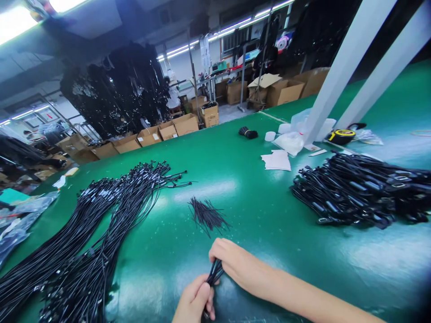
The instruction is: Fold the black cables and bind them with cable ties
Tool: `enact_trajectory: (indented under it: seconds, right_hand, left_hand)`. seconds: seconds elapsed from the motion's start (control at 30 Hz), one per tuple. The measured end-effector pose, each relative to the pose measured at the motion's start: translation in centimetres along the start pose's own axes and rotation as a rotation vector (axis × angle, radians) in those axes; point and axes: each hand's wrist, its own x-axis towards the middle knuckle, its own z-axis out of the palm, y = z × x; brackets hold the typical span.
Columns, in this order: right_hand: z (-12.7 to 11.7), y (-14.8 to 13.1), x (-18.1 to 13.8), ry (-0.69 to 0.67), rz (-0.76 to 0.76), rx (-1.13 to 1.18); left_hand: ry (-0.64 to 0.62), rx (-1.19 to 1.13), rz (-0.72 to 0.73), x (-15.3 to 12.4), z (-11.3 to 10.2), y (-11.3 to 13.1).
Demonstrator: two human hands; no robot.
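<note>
**Both hands on one black cable bundle, short strips just beyond**

Nearest, the left hand [197,298] is closed on the lower part of a black cable bundle [216,271], thumb laid along it. The right hand [234,264] has its fingers curled around the upper end; their tips are partly hidden. The bundle spans the small gap between the hands, its long axis slanting from the near left toward the far right.

A loose heap of short black strips [206,215] lies straight ahead on the green table [262,215], just past the right hand and a little to its left. The right hand is the nearer of the two. Most strips point from far left to near right, so they run across the bundle's line.

To the left, long black cables [101,237] spread in two thick swathes. Pale sleeves near their far ends may be labels, too small to read. To the right lies a dense pile of black straps [363,190] with metal buckles.

Farther on are torn white paper [276,160], which shows no legible writing, and a tape measure [341,136], whose yellow face carries dark marks I cannot make out. Beyond the table, cardboard boxes [186,124] stand in a row; their small print is unreadable. No brand can be read anywhere.
</note>
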Motion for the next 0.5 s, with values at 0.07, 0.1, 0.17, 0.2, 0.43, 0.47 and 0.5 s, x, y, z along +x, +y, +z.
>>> enact_trajectory:
  seconds: [0.07,0.1,0.17,0.2,0.43,0.47,0.5]
  right_hand:
    - [-0.5,-0.3,-0.3,-0.053,-0.163,-0.072]
    - [-0.6,-0.5,-0.5,-0.057,-0.232,-0.137]
    - [-0.4,-0.9,-0.9,-0.040,-0.312,-0.319]
    - [-0.2,-1.0,-1.1,-0.046,-0.338,-0.417]
    - [0.0,-0.2,-1.4,-0.170,-0.589,-0.692]
    - [-0.1,0.0,-1.4,-0.174,-0.610,-0.692]
    - [-0.1,0.2,-1.3,-0.179,-0.628,-0.692]
  left_hand:
    - [-0.031,-0.084,-0.030,0.1,-0.4,0.0]
    - [-0.042,-0.102,-0.035,0.2,-0.5,0.0]
    - [-0.062,-0.089,-0.024,0.2,-0.5,0.0]
    - [-0.074,-0.069,-0.021,0.2,-0.5,0.1]
    - [-0.302,0.104,-0.090,-0.7,-0.2,2.1]
    - [-0.336,0.102,-0.108,-0.7,-0.1,2.4]
    - [-0.365,0.086,-0.136,-0.7,0.0,2.6]
